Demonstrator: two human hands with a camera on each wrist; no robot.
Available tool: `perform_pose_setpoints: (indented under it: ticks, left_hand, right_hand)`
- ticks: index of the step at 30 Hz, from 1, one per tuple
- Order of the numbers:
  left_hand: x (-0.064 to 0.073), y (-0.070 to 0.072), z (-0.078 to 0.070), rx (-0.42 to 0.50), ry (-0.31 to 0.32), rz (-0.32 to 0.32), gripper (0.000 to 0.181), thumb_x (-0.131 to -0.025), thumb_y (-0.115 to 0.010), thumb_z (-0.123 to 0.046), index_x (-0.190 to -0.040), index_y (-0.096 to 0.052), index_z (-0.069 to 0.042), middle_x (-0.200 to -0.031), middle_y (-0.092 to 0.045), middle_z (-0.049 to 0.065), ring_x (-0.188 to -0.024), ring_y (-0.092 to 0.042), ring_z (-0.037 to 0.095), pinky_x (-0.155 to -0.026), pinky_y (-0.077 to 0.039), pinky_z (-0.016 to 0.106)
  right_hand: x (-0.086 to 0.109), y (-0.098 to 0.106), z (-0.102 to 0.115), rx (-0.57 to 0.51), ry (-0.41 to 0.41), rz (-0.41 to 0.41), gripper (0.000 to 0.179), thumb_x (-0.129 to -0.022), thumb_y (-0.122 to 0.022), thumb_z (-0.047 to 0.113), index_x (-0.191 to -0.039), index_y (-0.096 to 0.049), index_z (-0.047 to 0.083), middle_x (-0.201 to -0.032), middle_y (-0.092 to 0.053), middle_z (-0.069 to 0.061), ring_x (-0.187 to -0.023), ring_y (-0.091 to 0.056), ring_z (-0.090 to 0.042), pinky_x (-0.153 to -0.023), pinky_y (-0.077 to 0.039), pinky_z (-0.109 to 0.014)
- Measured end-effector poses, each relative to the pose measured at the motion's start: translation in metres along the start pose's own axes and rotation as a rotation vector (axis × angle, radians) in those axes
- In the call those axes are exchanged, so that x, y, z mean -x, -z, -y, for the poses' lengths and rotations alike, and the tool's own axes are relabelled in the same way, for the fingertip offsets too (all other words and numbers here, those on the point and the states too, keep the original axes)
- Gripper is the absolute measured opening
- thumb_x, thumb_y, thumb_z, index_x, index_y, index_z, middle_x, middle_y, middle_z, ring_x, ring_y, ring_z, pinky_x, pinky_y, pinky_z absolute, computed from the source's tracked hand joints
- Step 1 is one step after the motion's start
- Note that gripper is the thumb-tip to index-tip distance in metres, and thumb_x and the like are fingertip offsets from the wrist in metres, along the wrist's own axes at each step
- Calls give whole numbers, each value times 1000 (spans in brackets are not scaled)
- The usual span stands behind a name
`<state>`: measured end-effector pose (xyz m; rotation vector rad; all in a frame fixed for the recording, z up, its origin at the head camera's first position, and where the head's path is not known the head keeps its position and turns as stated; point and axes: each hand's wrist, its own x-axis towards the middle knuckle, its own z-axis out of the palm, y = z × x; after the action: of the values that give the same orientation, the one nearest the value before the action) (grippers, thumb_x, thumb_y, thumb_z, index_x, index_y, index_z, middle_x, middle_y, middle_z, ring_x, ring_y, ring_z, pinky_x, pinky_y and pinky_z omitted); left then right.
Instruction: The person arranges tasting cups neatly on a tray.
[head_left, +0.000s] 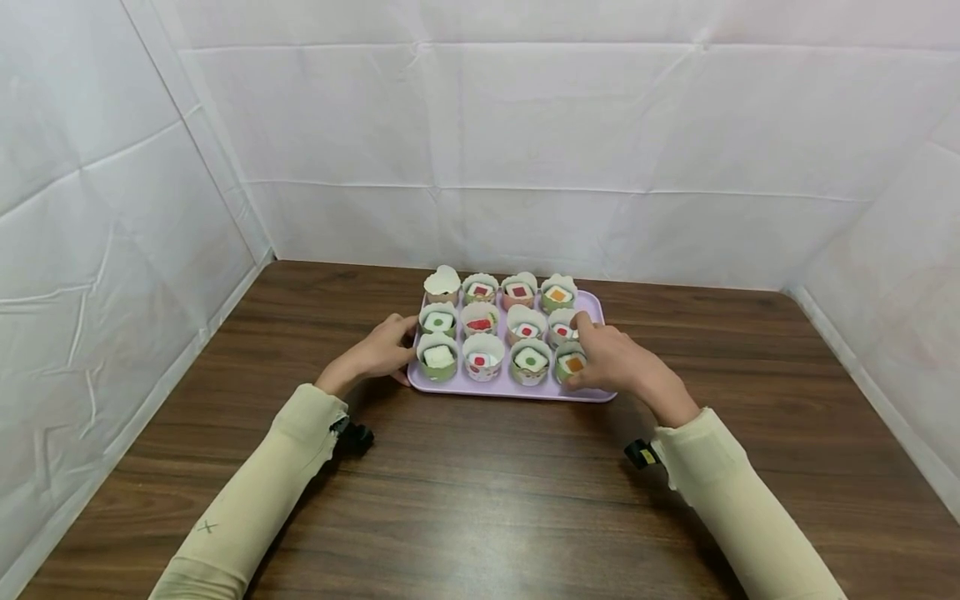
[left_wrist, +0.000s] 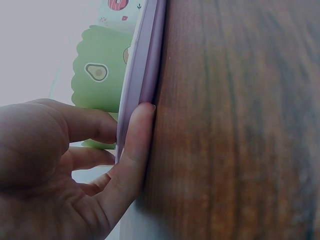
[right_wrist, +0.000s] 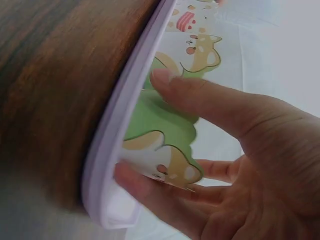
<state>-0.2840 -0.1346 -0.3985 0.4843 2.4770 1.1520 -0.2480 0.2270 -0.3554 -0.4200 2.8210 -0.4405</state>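
Observation:
A lilac tray (head_left: 487, 388) on the table bears rows of paper baking cups holding small white squares with coloured centres. My left hand (head_left: 384, 348) grips the tray's left edge. In the left wrist view its thumb (left_wrist: 139, 130) presses the outer side of the rim and other fingers reach over the top, beside a green cup with an avocado print (left_wrist: 100, 70). At the front right corner my right hand (head_left: 617, 360) holds a green baking cup with a dog print (right_wrist: 165, 117) between thumb (right_wrist: 175, 87) and fingers. This cup contains a square with an orange centre (head_left: 574, 364).
A strawberry-printed piece (head_left: 478, 323) shows in a middle-row cup. Neighbouring cups, such as the one with a green-centred square (head_left: 531, 360), stand close beside the held one. White sheeting (head_left: 540, 125) borders the brown wooden table (head_left: 480, 483) at the back and sides.

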Motion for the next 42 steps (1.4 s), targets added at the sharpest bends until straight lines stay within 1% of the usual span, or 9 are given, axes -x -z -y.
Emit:
perform_pose_setpoints:
  ticks: [4, 6, 10, 14, 18, 24, 29, 33, 42]
  left_hand:
    - [0, 0, 1, 18, 11, 8, 64, -101, -47, -3, -161, -26, 3, -135, -37, 31, -88, -64, 33, -64, -67, 32]
    - [0, 0, 1, 27, 14, 7, 64, -100, -47, -2, -161, -27, 3, -135, -36, 30, -88, -65, 33, -64, -68, 32]
    - [-1, -2, 0, 42, 13, 6, 63, -101, -48, -2, -160, -28, 4, -135, -36, 31, -88, -65, 34, -64, -68, 33]
    - [-3, -3, 0, 38, 13, 13, 64, -101, -48, -3, -161, -25, 4, -136, -35, 31, -89, -65, 34, -65, -68, 33]
    - [-5, -4, -1, 32, 13, 13, 64, -102, -48, -4, -161, -26, 3, -135, -35, 30, -89, -65, 34, -64, -68, 32]
    - [-5, -5, 0, 30, 4, 14, 61, -102, -47, -4, -160, -28, 4, -133, -36, 30, -93, -63, 35, -64, -68, 33]
    - [-3, -5, 2, 32, 0, 10, 60, -103, -48, -6, -160, -28, 4, -133, -37, 31, -90, -64, 35, -64, -68, 33]
    - [-3, -4, 3, 29, 5, 8, 61, -103, -47, -6, -160, -27, 4, -133, -36, 31, -90, -64, 34, -64, -67, 33]
    - [-3, -3, 3, 29, 5, 5, 63, -103, -47, -5, -161, -24, 5, -135, -36, 31, -89, -64, 35, -64, -68, 33]
  right_hand:
    - [5, 8, -2, -9, -17, 6, 107, -77, -91, 44, -151, -30, -4, -146, -48, -32, -129, -54, -44, -108, -49, -61]
    - [8, 14, -5, -15, -13, -7, 109, -76, -91, 46, -151, -31, -4, -147, -45, -33, -132, -51, -48, -109, -48, -64]
    - [13, 25, -14, -60, 22, -15, 104, -77, -91, 44, -148, -33, -5, -137, -51, -31, -117, -59, -41, -99, -55, -56]
    - [17, 30, -24, -102, 70, -28, 97, -77, -92, 37, -146, -38, -5, -129, -56, -28, -106, -66, -36, -90, -59, -49]
    - [19, 32, -28, -105, 94, -61, 95, -77, -93, 33, -146, -39, -4, -130, -57, -29, -108, -68, -39, -92, -60, -51]
    - [18, 31, -30, -126, 112, -60, 93, -78, -92, 31, -146, -40, -4, -134, -57, -30, -110, -68, -39, -94, -61, -52]
    - [16, 32, -30, -124, 119, -68, 89, -79, -92, 28, -146, -41, -2, -135, -57, -30, -111, -68, -39, -94, -61, -52]
    - [15, 32, -28, -133, 124, -101, 83, -82, -90, 25, -145, -43, -1, -136, -57, -30, -110, -70, -39, -93, -62, -53]
    - [13, 33, -28, -143, 114, -124, 76, -87, -85, 28, -145, -44, 2, -134, -59, -27, -110, -71, -36, -91, -64, -50]
